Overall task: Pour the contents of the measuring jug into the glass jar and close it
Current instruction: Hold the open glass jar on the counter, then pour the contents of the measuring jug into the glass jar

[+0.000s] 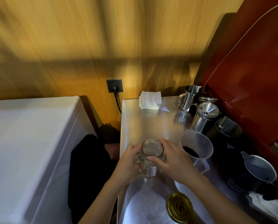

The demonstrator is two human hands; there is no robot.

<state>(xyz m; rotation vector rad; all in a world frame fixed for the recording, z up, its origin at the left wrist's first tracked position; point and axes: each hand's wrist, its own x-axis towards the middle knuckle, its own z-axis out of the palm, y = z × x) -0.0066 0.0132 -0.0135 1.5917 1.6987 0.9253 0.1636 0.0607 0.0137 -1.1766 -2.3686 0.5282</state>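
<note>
step: steady clear glass jar (pixel 152 155) | left hand (pixel 127 165), right hand (pixel 172 159) both wrapped around it | plastic measuring jug (pixel 197 147) just right of jar | advice: keep jar upright, one hand holding while pouring slowly

one glass jar (pixel 152 152), one gold lid (pixel 179 206), one measuring jug (pixel 197 143)

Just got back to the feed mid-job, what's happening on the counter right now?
A person holds the open glass jar with both hands on the steel counter: the left hand wraps its left side, the right hand its rim and right side. The jar looks empty. The clear measuring jug, dark contents at its bottom, stands untouched just right of it. The gold lid lies on the counter nearer the person. Nothing is poured yet.
</note>
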